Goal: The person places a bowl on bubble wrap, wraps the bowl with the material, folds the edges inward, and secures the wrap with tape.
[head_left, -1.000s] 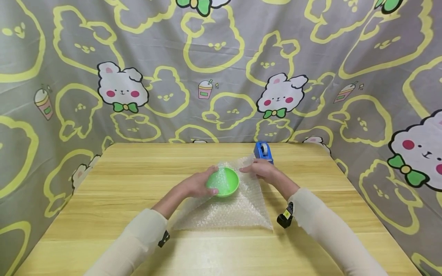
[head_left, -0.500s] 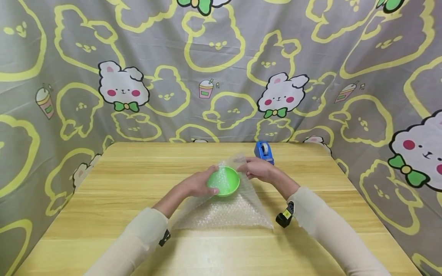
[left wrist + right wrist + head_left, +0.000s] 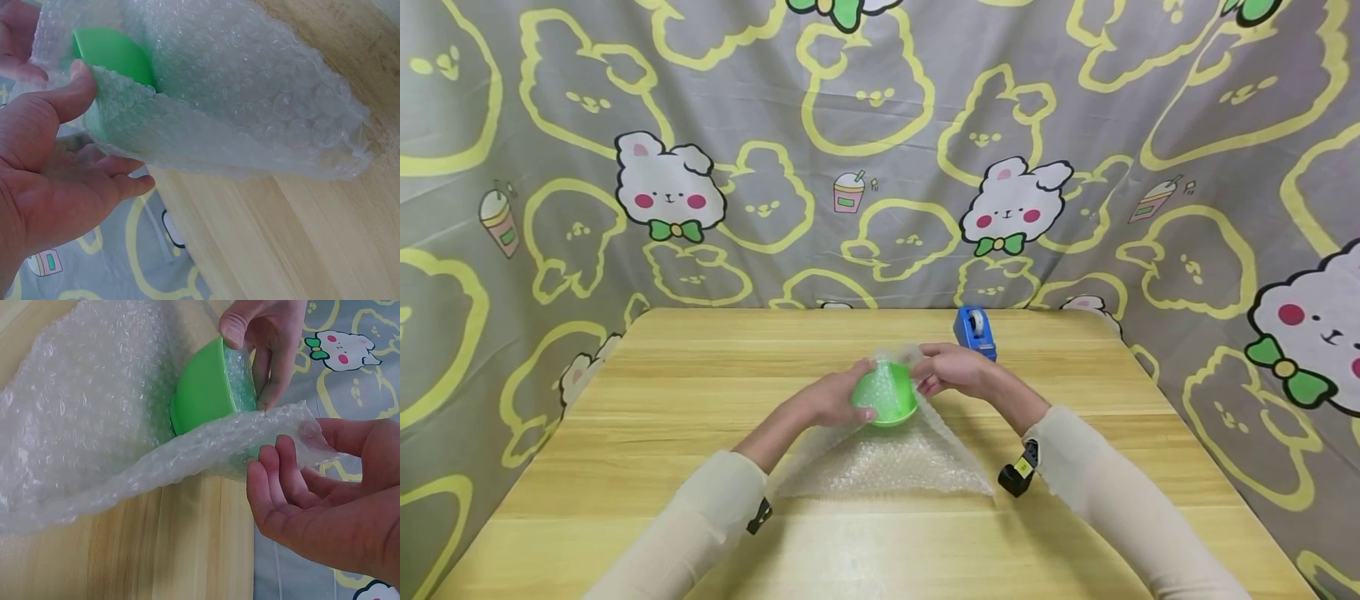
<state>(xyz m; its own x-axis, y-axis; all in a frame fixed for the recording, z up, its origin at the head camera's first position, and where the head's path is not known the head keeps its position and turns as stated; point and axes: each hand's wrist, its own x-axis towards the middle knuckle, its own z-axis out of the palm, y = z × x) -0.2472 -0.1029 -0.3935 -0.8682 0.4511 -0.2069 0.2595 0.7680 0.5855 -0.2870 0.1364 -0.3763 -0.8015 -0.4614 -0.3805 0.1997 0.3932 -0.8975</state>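
A light green bowl (image 3: 906, 395) sits on a sheet of bubble wrap (image 3: 887, 468) with one flap folded over its left side. My left hand (image 3: 837, 398) grips the bowl and that flap at the rim; in the left wrist view the thumb presses the wrap at the edge of the bowl (image 3: 115, 55), fingers spread below. On the other side, my right hand (image 3: 953, 369) pinches the opposite corner of the wrap, drawn up beside the bowl. The right wrist view shows this lifted edge of bubble wrap (image 3: 206, 440) passing in front of the green bowl (image 3: 203, 387).
A blue tape dispenser (image 3: 976, 333) stands on the wooden table (image 3: 715, 350), just behind my right hand. A grey patterned curtain (image 3: 775, 250) hangs beyond the table's far edge and along both sides.
My right hand has moved left toward the bowl, bringing the wrap's right corner up and in to its right rim. My left hand stays in place on the bowl.
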